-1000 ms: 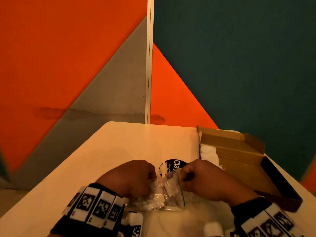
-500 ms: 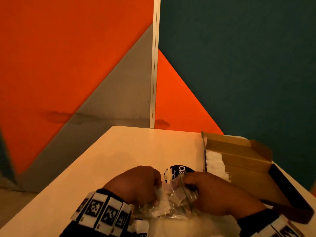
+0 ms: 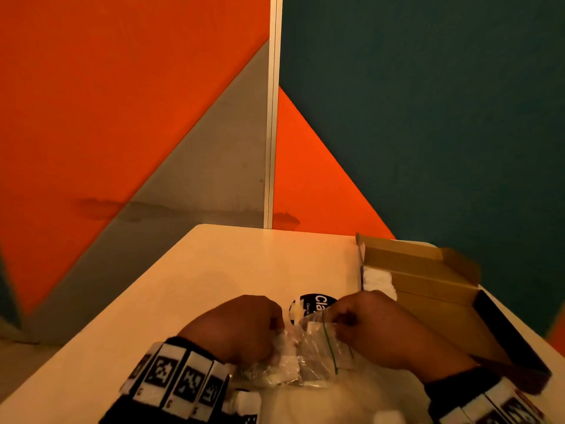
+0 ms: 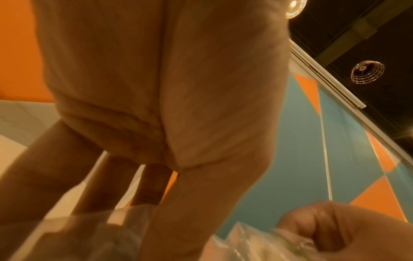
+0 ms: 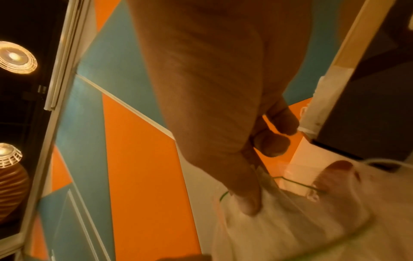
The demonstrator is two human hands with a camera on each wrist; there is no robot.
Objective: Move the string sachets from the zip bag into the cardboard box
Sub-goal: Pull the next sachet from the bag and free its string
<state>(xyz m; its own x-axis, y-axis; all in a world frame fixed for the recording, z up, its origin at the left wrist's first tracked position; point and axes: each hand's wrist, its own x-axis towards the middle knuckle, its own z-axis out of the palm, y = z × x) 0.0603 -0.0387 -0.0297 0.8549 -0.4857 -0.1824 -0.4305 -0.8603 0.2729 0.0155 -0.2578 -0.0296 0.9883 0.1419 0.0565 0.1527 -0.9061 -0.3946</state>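
A clear zip bag (image 3: 308, 351) with a green seal line lies near the table's front edge, with white string sachets (image 3: 286, 365) showing through it. My left hand (image 3: 244, 325) grips the bag's left side with curled fingers. My right hand (image 3: 376, 328) pinches the bag's open mouth by the green seal; in the right wrist view its fingers (image 5: 248, 199) press the plastic of the zip bag (image 5: 290, 220). The open cardboard box (image 3: 434, 286) stands at the right, with white sachets (image 3: 377, 281) stacked at its left end.
A round black sticker (image 3: 316, 302) lies on the pale table (image 3: 214, 270) just beyond the bag. Orange, grey and teal wall panels (image 3: 153, 117) rise behind the table. The box's dark lid flap (image 3: 513, 338) juts toward the front right.
My right hand has drawn the bag's mouth up and apart, so the green seal line shows again. Both hands stay on the bag. The head view has shifted slightly.
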